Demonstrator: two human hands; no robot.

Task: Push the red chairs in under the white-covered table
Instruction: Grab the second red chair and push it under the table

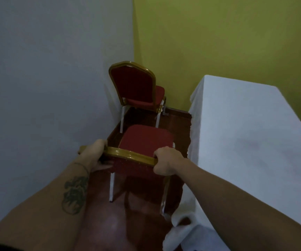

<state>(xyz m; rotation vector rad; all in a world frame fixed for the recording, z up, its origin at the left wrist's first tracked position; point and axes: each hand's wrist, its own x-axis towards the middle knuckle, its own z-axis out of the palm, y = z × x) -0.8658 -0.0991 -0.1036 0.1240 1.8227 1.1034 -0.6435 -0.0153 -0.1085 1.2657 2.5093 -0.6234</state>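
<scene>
A red chair (144, 140) with a gold frame and white legs stands right in front of me, seen from behind its backrest. My left hand (96, 156) grips the left end of the backrest's top rail. My right hand (166, 161) grips the right end. The white-covered table (251, 142) runs along the right side, its cloth hanging to the floor beside the chair. A second red chair (137, 87) stands further off in the corner, its seat turned toward the table.
A grey-white wall (46, 87) closes the left side and a yellow-green wall (218, 37) the far end. The dark red floor (175, 122) forms a narrow aisle between wall and table. Bunched white cloth (180, 229) lies on the floor at the table's near corner.
</scene>
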